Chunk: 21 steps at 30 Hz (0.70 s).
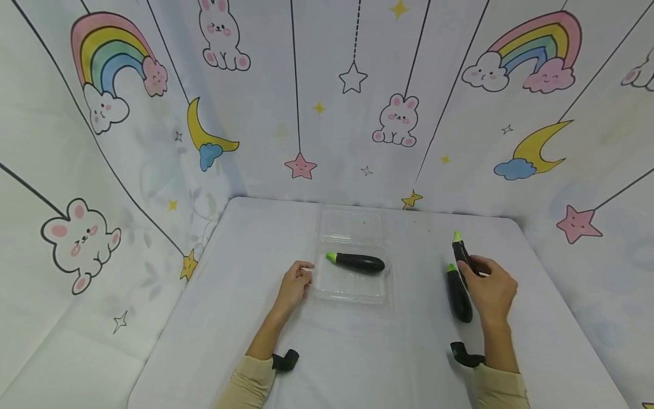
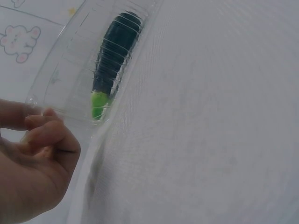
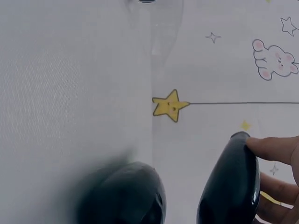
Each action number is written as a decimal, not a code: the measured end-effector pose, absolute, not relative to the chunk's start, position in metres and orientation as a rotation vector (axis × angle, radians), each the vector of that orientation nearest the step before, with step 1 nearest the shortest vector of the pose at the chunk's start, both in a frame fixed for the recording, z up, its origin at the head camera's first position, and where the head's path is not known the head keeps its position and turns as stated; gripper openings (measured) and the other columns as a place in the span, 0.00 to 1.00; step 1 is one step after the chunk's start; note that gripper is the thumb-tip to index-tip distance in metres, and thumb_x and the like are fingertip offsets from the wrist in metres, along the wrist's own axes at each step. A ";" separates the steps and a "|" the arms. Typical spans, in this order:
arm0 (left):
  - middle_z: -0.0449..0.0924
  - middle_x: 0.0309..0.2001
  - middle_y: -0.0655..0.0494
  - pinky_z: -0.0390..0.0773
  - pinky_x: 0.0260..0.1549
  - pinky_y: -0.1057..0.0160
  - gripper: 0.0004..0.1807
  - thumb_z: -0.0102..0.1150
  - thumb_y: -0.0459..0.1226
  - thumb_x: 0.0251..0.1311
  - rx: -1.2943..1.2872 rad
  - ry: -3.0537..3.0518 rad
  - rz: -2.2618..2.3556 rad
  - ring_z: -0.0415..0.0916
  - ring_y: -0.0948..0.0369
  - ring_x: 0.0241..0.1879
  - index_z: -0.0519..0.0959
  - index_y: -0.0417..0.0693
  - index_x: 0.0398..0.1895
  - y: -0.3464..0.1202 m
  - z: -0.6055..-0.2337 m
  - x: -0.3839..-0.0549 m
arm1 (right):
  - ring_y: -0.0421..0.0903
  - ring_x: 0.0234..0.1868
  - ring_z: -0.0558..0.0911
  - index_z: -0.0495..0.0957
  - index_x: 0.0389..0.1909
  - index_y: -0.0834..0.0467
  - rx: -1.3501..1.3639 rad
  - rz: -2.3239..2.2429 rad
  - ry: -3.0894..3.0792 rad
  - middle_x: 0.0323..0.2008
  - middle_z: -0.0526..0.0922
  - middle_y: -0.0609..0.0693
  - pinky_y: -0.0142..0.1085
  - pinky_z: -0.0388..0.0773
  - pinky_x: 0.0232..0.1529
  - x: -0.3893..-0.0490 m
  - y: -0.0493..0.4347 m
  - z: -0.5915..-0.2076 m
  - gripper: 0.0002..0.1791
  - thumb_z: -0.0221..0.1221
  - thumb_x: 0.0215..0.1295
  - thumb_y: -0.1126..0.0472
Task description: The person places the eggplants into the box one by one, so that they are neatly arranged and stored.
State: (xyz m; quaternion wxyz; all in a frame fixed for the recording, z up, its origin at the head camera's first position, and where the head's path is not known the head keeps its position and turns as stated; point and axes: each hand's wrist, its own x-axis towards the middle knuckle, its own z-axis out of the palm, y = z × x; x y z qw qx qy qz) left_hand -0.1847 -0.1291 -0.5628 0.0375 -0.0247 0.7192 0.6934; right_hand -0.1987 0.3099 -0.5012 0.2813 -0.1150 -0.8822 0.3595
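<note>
Eggplant point(image 1: 460, 250) is pinched in the right hand point(image 1: 491, 288), well apart from the loosely curled left hand point(image 1: 294, 285).

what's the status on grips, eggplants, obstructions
Right grip pinching one eggplant; left grip at edge of clear container. Second eggplant inside container. Third eggplant beside right grip, possibly in the way.

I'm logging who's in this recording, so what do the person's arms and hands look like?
No gloves show on the left hand or right hand. The left sleeve and right sleeve are plain beige. The left black piece and right black piece, both stubby and bent, jut inward near the cuffs.
</note>
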 end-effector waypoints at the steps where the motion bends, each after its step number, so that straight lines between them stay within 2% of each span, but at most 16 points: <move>1: 0.74 0.35 0.45 0.62 0.18 0.71 0.18 0.47 0.33 0.75 -0.075 2.205 2.128 0.60 0.65 0.19 0.72 0.35 0.64 -0.129 -0.563 -0.185 | 0.53 0.38 0.89 0.88 0.51 0.61 -0.298 0.973 -2.365 0.44 0.90 0.61 0.13 0.69 0.28 -0.199 0.308 -0.501 0.21 0.74 0.62 0.53; 3: 0.75 0.35 0.44 0.62 0.18 0.71 0.18 0.47 0.33 0.75 -0.083 2.202 2.130 0.61 0.65 0.19 0.72 0.36 0.63 -0.129 -0.563 -0.185 | 0.59 0.42 0.89 0.87 0.52 0.61 -0.266 0.987 -2.372 0.45 0.89 0.61 0.13 0.69 0.30 -0.200 0.305 -0.502 0.22 0.74 0.62 0.53; 5: 0.75 0.35 0.44 0.63 0.18 0.71 0.17 0.48 0.33 0.75 -0.089 2.202 2.129 0.61 0.65 0.20 0.73 0.37 0.63 -0.129 -0.563 -0.185 | 0.60 0.44 0.88 0.87 0.53 0.61 -0.240 0.997 -2.385 0.46 0.89 0.60 0.13 0.69 0.31 -0.200 0.301 -0.501 0.22 0.74 0.63 0.53; 12: 0.75 0.35 0.44 0.63 0.18 0.71 0.17 0.47 0.33 0.76 -0.094 2.206 2.128 0.62 0.64 0.20 0.73 0.37 0.62 -0.129 -0.563 -0.185 | 0.55 0.47 0.88 0.87 0.53 0.60 -0.121 1.000 -2.418 0.47 0.89 0.58 0.13 0.69 0.37 -0.205 0.286 -0.499 0.21 0.74 0.63 0.54; 16: 0.75 0.35 0.43 0.63 0.18 0.71 0.17 0.48 0.34 0.76 -0.099 2.200 2.128 0.62 0.64 0.21 0.73 0.38 0.62 -0.129 -0.563 -0.186 | 0.56 0.47 0.88 0.87 0.52 0.61 -0.047 1.017 -2.397 0.47 0.89 0.58 0.12 0.69 0.39 -0.207 0.277 -0.498 0.21 0.75 0.62 0.55; 21: 0.75 0.36 0.42 0.63 0.19 0.71 0.17 0.48 0.34 0.75 -0.099 2.199 2.124 0.62 0.64 0.21 0.74 0.39 0.63 -0.130 -0.563 -0.186 | 0.57 0.44 0.88 0.87 0.52 0.61 0.014 1.039 -2.398 0.47 0.89 0.58 0.13 0.70 0.35 -0.206 0.266 -0.501 0.20 0.76 0.61 0.56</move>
